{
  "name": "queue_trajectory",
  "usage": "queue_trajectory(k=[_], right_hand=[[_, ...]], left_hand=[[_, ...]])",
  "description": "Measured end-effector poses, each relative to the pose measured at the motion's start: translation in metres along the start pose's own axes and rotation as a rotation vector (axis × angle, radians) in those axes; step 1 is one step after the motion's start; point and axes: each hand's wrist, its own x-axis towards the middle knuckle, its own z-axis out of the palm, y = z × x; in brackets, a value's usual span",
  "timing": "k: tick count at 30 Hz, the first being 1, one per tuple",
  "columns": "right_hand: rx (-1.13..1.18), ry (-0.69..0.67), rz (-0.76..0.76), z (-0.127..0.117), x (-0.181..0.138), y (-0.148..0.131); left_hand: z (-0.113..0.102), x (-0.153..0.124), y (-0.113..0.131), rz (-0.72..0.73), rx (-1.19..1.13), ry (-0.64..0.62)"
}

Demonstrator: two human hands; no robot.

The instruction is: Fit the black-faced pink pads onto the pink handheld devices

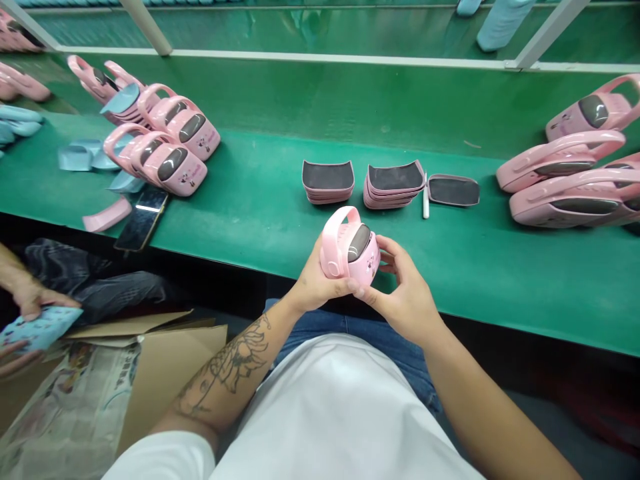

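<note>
In the head view, the left hand (pixel 313 283) and right hand (pixel 410 293) together clasp a pink handled case (pixel 364 269) by the green table's (pixel 250 213) near edge. Beyond: two panel stacks (pixel 329 179), a white stick (pixel 426 205), a loose panel (pixel 454 191). More cases (pixel 191 175) stand left and right; print unreadably small.

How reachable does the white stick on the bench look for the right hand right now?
Probably yes: the white stick lies beyond the right hand, its near end uncovered, though that hand is on the pink handled case.
</note>
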Motion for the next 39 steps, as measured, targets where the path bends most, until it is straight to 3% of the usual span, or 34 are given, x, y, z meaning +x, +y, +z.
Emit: queue_trajectory(k=[17, 26, 33, 39], right_hand=[[0.029, -0.036, 0.042, -0.007, -0.001, -0.006], [0.025, -0.050, 0.035, -0.013, 0.008, -0.001], [-0.148, -0.116, -0.054, -0.017, 0.010, -0.001], [-0.352, -0.275, -0.396, -0.038, 0.029, -0.016]], left_hand=[[0.007, -0.001, 0.003, -0.005, -0.053, 0.064], [0.025, 0.007, 0.010, -0.093, -0.172, 0.158], [0.023, 0.006, 0.016, -0.160, -0.176, 0.224], [0.009, 0.012, 0.037, -0.370, -0.353, 0.198]])
